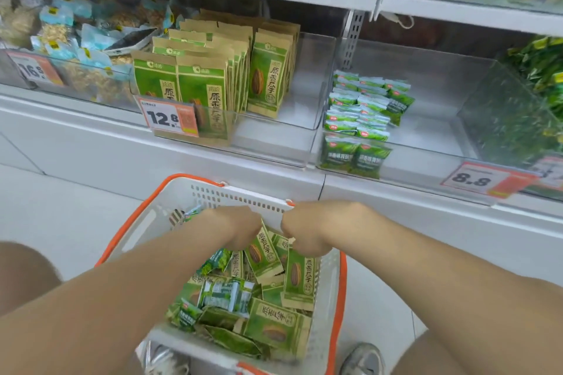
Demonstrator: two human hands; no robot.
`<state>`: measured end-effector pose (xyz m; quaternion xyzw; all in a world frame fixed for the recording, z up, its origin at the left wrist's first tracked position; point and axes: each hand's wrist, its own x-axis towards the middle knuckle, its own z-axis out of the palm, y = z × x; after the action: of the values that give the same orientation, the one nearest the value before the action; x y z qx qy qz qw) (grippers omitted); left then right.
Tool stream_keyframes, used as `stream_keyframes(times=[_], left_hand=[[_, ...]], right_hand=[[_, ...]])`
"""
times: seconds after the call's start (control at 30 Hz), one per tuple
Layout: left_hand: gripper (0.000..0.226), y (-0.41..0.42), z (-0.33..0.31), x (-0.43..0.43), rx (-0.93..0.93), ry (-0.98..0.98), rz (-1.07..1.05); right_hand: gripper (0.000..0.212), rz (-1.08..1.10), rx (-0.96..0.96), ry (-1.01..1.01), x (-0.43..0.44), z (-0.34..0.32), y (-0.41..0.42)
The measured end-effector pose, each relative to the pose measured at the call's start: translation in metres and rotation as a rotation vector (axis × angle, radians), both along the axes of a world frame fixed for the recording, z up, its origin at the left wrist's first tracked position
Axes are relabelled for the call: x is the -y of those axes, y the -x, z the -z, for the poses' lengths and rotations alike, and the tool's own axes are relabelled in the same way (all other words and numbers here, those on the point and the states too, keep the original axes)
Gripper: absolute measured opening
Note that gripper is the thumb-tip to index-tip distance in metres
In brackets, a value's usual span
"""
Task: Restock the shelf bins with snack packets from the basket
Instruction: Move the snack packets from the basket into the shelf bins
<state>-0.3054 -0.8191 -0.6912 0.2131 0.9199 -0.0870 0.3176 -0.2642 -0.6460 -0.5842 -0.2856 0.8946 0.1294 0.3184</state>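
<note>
Near, in the white plastic basket with orange handles [330, 280], the left hand [236, 227] and right hand [306, 231] sit close together. Each grips upright tan-and-green paper seed packets [263, 253], likely bunching them for one lift. Farther off, the clear plastic shelf bin [316, 70] holds matching rows, with room at its right side.

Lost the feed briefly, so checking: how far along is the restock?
Done: seed packets stand in rows in the 12.8 bin; small green packets are stacked in the 8.8 bin. In hand: left grip and right grip both hold seed packets in the basket. Left: the basket holds many more, and both bins show bare floor on their right.
</note>
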Motion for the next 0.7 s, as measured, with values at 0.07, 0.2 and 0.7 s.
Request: stream_keyframes(times=[0.07, 0.2, 0.7], left_hand=[[0.025, -0.001, 0.026, -0.002, 0.02, -0.011, -0.056], [0.025, 0.0, 0.069, -0.002, -0.065, -0.057, -0.159], [0.011, 0.018, 0.108, -0.006, -0.277, -0.226, -0.594]], right_hand=[[0.024, 0.007, -0.013, 0.016, -0.004, 0.002, 0.001], [0.034, 0.02, 0.017, -0.005, -0.006, 0.006, 0.006], [0.021, -0.048, 0.034, -0.036, 0.005, 0.008, 0.021]])
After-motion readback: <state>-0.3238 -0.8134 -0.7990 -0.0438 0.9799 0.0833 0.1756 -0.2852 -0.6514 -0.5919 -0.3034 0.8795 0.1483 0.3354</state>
